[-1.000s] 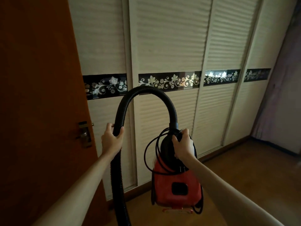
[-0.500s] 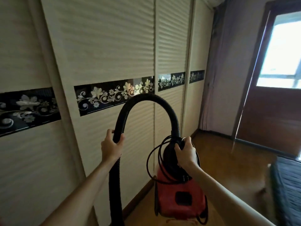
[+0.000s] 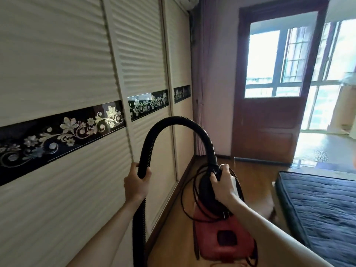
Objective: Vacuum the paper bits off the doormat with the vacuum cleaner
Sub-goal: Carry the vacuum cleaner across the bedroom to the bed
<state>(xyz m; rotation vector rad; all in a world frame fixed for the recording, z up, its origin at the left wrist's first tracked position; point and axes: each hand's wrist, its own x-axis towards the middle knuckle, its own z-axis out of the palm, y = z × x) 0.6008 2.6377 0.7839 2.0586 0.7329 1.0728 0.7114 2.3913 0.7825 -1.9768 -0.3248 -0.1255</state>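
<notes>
Vacuum cleaner (image 3: 224, 234) and hose (image 3: 174, 122) in hands.

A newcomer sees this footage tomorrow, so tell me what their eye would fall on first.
First comes the red vacuum cleaner, carried low at centre, with its black hose arching above it. To the left runs a wall of pale louvred wardrobe doors crossed by a black floral band. At upper right a bright window glows in a dark wooden door, with a dark blue mattress at lower right.
</notes>
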